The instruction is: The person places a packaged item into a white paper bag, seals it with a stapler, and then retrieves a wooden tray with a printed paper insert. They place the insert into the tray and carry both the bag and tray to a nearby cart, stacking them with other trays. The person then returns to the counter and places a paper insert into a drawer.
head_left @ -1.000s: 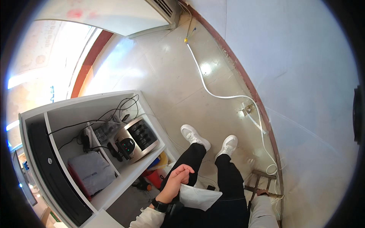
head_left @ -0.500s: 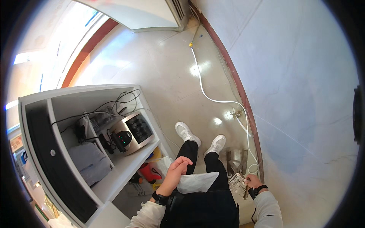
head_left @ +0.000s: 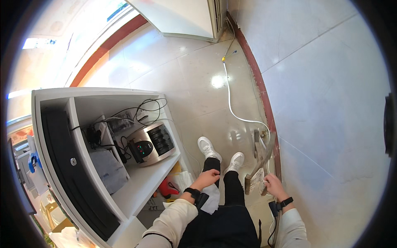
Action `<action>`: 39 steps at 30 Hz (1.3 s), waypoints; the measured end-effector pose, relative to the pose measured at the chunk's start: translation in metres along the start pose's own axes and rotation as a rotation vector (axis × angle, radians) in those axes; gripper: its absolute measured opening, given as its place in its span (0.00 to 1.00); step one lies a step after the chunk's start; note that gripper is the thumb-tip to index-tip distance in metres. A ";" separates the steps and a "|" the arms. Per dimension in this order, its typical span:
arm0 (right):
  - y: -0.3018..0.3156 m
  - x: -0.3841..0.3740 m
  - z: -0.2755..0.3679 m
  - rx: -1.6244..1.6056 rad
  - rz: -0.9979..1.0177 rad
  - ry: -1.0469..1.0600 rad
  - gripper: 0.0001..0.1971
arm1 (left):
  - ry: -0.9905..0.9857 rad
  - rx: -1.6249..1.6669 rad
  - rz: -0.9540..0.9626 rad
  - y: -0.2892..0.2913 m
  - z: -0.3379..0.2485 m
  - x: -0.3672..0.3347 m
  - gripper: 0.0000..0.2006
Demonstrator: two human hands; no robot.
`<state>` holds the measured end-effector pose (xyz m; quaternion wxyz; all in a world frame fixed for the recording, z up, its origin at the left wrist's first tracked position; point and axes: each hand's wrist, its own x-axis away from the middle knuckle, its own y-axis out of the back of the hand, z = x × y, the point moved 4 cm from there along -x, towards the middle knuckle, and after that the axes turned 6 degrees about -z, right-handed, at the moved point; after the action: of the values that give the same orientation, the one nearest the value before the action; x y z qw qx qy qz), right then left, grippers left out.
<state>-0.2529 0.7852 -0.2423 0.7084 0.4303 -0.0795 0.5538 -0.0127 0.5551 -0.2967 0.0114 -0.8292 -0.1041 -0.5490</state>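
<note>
My left hand point(head_left: 209, 178) is closed, with a thin white sheet point(head_left: 211, 199) hanging from it over my dark lap; whether it is cloth or paper I cannot tell. On the right, by the wall, my right hand point(head_left: 273, 184) is closed at the whitish strap seat point(head_left: 257, 182) of what looks like a folding wooden stool point(head_left: 269, 149). The stool stands tilted, its bars apart. Fingers partly hide the spot where I grip it. I wear dark bands on both wrists.
To the left stands a white cabinet point(head_left: 167, 170) holding a silver-and-black device point(head_left: 151, 144), black cables point(head_left: 144, 109) and a grey bundle point(head_left: 107, 171). A red object point(head_left: 167, 188) lies low beside my left arm. A white cord point(head_left: 229, 97) runs along the wall point(head_left: 322, 103).
The stool has risen and its bars have spread, with my right hand moving up and forward. My left hand has moved slightly right, and the white sheet now hangs crumpled. The view has shifted.
</note>
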 end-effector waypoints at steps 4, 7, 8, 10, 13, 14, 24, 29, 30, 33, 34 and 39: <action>0.043 -0.040 0.088 -0.057 -0.026 -0.010 0.22 | -0.297 -0.104 -0.140 -0.001 -0.020 0.002 0.39; 0.065 -0.077 0.142 -0.125 -0.001 0.015 0.31 | -0.418 -0.024 -0.110 0.003 -0.035 0.005 0.46; 0.068 -0.091 0.160 -0.148 0.020 0.056 0.33 | -0.448 0.019 -0.128 0.007 -0.037 0.004 0.47; 0.068 -0.116 0.196 -0.155 0.037 0.127 0.32 | -0.478 0.079 -0.152 0.018 -0.044 0.002 0.46; 0.048 -0.149 0.233 -0.254 0.028 0.210 0.32 | -0.385 0.087 -0.165 0.044 -0.053 0.001 0.37; 0.041 -0.160 0.238 -0.302 0.018 0.237 0.32 | -0.312 0.044 -0.181 0.056 -0.057 -0.001 0.34; -0.011 -0.336 0.165 -0.727 0.281 0.005 0.17 | -0.102 0.086 -0.414 0.157 -0.051 -0.031 0.17; -0.049 -0.389 0.111 -0.917 0.449 -0.239 0.17 | 0.037 0.252 -0.371 0.150 -0.039 -0.036 0.16; -0.052 -0.399 0.094 -0.853 0.382 -0.311 0.18 | 0.054 0.256 -0.376 0.156 -0.044 -0.034 0.16; -0.087 -0.443 -0.022 -0.517 0.171 -0.333 0.21 | 0.141 0.464 -0.387 0.146 -0.010 -0.037 0.14; -0.100 -0.451 -0.047 -0.334 0.078 -0.337 0.21 | 0.179 0.535 -0.397 0.150 -0.010 -0.032 0.13; -0.128 -0.476 -0.075 -0.055 -0.089 -0.224 0.22 | 0.252 0.748 -0.484 0.162 -0.005 -0.025 0.12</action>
<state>-0.3489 0.4944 -0.6364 0.7305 0.4729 -0.1539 0.4680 0.0035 0.3924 -0.3026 0.1938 -0.6468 -0.4835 -0.5571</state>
